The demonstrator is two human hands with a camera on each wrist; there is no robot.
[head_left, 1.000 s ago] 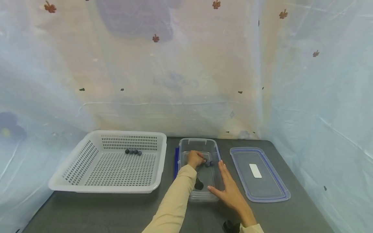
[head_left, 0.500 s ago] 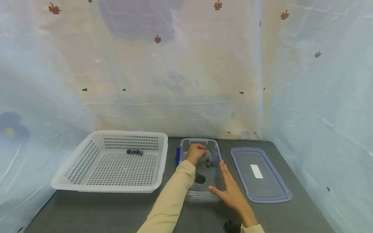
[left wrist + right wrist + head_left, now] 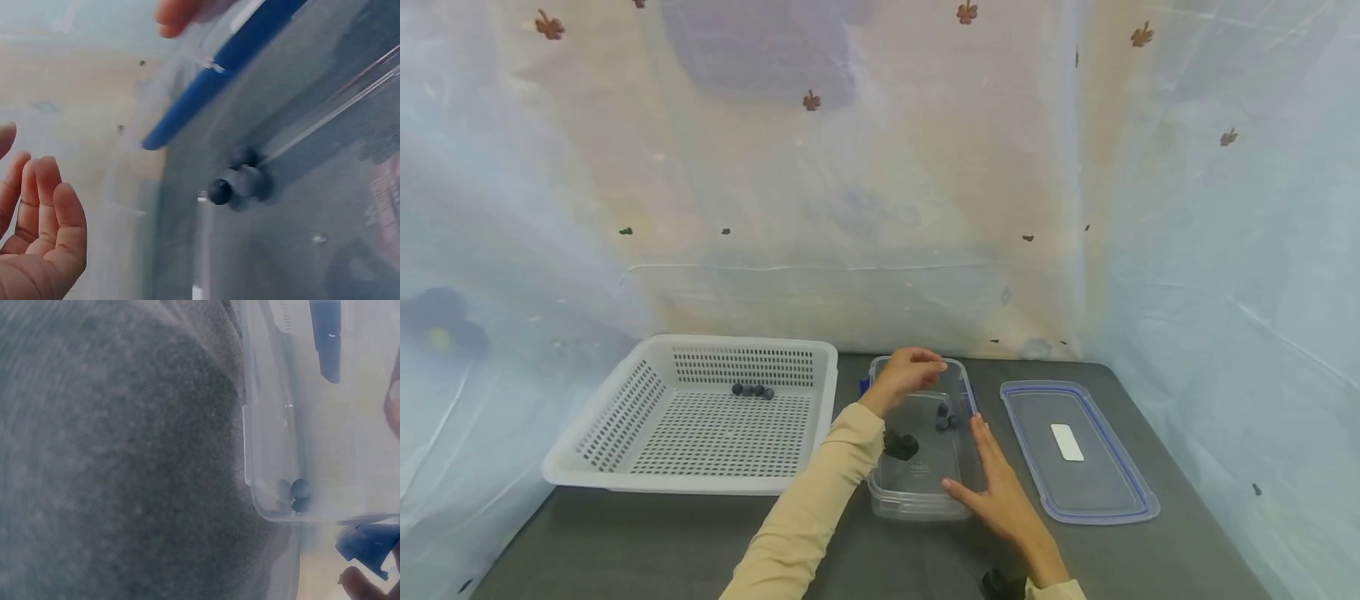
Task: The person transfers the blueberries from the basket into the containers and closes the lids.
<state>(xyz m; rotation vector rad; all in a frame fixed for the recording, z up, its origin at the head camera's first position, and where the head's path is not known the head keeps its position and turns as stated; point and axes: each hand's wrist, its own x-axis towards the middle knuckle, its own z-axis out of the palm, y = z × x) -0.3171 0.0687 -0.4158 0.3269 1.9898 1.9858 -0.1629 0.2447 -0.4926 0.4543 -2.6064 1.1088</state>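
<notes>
My left hand (image 3: 910, 377) hovers over the back part of a clear plastic container (image 3: 917, 503). Its fingers are loosely bent with nothing between them, as the left wrist view shows of the same hand (image 3: 47, 250). Three blueberries (image 3: 249, 181) lie close together on the container's floor, near its right wall. My right hand (image 3: 1003, 496) rests its straight fingers along the right rim, thumb spread toward the front. In the right wrist view the blueberries (image 3: 301, 489) show through the clear wall.
A white perforated basket (image 3: 722, 446) stands to the left, with several blueberries (image 3: 752, 391) at its back. The clear lid (image 3: 1078, 450) with a blue seal lies flat on the right. A blue clip (image 3: 864, 387) hangs on the container's left side. A plastic sheet hangs behind.
My left hand has let go of a blueberry beside the other two, then lifted away toward the back of the container. The right hand has stayed at the rim.
</notes>
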